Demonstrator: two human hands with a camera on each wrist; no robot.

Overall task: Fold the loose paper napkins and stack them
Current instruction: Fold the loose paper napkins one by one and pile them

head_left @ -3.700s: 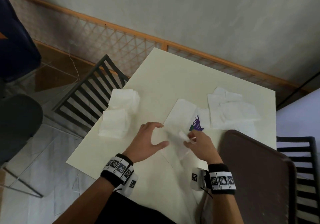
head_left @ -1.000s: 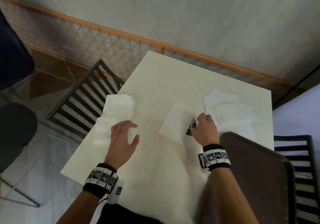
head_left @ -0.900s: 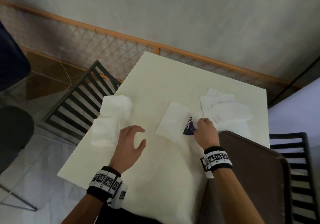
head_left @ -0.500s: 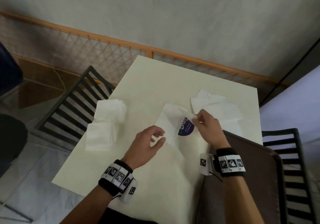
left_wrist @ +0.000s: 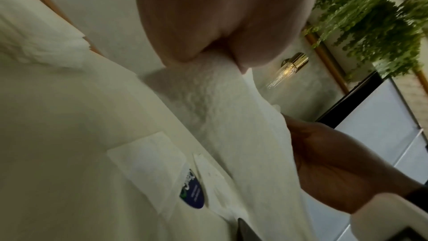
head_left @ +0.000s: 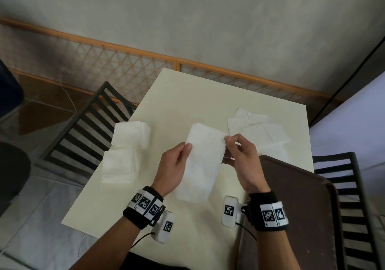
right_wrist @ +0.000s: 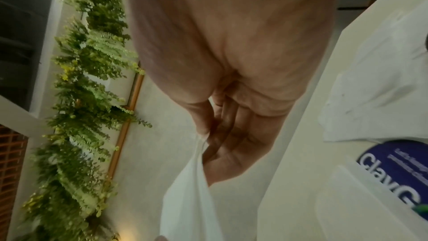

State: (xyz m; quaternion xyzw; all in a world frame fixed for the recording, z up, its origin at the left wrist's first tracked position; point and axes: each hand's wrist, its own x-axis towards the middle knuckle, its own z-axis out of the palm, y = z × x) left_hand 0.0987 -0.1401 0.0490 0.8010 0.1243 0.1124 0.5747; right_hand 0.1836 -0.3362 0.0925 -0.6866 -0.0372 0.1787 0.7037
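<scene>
I hold one white paper napkin (head_left: 201,161) up above the middle of the cream table (head_left: 187,94). My left hand (head_left: 177,165) pinches its left edge and my right hand (head_left: 239,153) pinches its upper right corner. The left wrist view shows the napkin (left_wrist: 231,116) hanging from the thumb and fingers. In the right wrist view the sheet (right_wrist: 190,199) hangs below the pinching fingers. Folded napkins lie in two stacks (head_left: 127,153) at the table's left edge. Loose napkins (head_left: 258,130) lie spread at the right. A napkin wrapper with a purple label (left_wrist: 192,195) lies on the table beneath.
A dark brown tray (head_left: 291,207) covers the near right corner of the table. Black slatted chairs stand at the left (head_left: 83,128) and at the right (head_left: 350,196). A wooden lattice rail (head_left: 145,61) runs behind the table below a grey wall.
Both hands came together over the table's middle and lifted a napkin off it; before, the right hand was at the loose pile and the left hovered empty.
</scene>
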